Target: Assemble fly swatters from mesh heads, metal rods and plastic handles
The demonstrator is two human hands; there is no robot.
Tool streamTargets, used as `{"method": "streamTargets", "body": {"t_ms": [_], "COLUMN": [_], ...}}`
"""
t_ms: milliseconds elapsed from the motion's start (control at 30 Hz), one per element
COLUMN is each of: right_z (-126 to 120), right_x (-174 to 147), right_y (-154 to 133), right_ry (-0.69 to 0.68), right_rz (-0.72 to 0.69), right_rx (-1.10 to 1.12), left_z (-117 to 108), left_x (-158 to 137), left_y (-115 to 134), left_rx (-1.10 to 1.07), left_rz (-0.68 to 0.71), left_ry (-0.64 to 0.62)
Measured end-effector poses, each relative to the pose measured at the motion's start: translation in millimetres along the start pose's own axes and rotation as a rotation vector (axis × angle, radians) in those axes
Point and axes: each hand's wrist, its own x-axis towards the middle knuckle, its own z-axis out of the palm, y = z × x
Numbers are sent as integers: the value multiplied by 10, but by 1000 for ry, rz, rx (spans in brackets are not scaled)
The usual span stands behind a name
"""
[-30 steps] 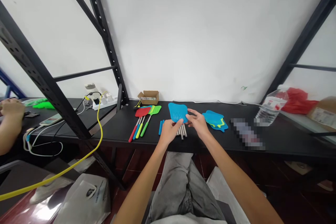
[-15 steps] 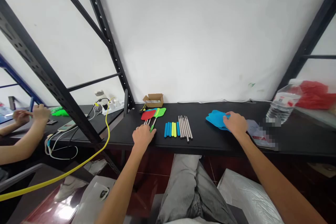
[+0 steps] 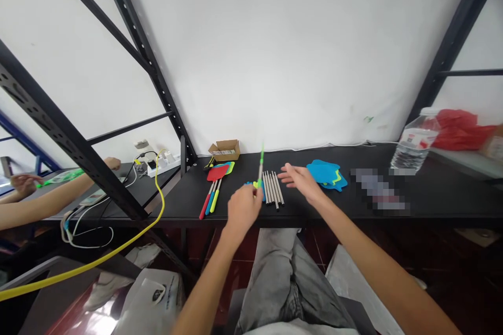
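My left hand (image 3: 244, 207) is closed round a green fly swatter (image 3: 261, 166), raised upright above the black table and seen edge-on. Open and empty, my right hand (image 3: 302, 182) is between the metal rods (image 3: 274, 189) and a pile of blue swatter heads (image 3: 325, 172), one with a yellow-green edge. Several rods lie side by side. Loose blue and yellow handles beside them are partly hidden behind my left hand. Left of it, several fly swatters (image 3: 217, 172) lie stacked, a red head on top, with red, blue and yellow handles toward me.
Behind the stacked swatters is a small cardboard box (image 3: 224, 151). A water bottle (image 3: 414, 141) and red plastic (image 3: 461, 130) are at the right. Metal shelf posts, a power strip (image 3: 165, 165) and a yellow cable (image 3: 160, 188) are on the left. Another person's hand (image 3: 23, 184) is at far left.
My left hand has lifted the green fly swatter off the stack and moved right. The right hand has let go of the blue swatter heads and moved left.
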Motion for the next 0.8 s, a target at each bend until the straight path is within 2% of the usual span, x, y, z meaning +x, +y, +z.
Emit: {"method": "streamTargets", "body": {"t_ms": [67, 167, 300, 400, 500, 567, 667, 800], "right_z": [230, 400, 377, 318, 312, 343, 423, 535], "right_x": [-19, -31, -37, -48, -59, -58, -35, 14], "right_y": [1, 15, -8, -37, -56, -75, -130, -222], "right_ry": [-62, -29, -40, -41, -14, -12, -52, -70], "right_rz": [95, 97, 109, 135, 182, 195, 175, 194], "right_rx": [308, 553, 683, 764, 879, 927, 945, 1010], "left_z": [107, 305, 498, 546, 550, 542, 504, 394], "left_x": [-69, -143, -217, -269, -301, -306, -301, -309], "left_y": [206, 419, 556, 588, 588, 584, 591, 606], "left_rx": [-141, -350, -661, -855, -983, -1123, -1460, -1864], "left_rz": [41, 46, 101, 113, 103, 59, -65, -200], "left_ry": [-13, -57, -88, -72, -148, -233, -347, -414]}}
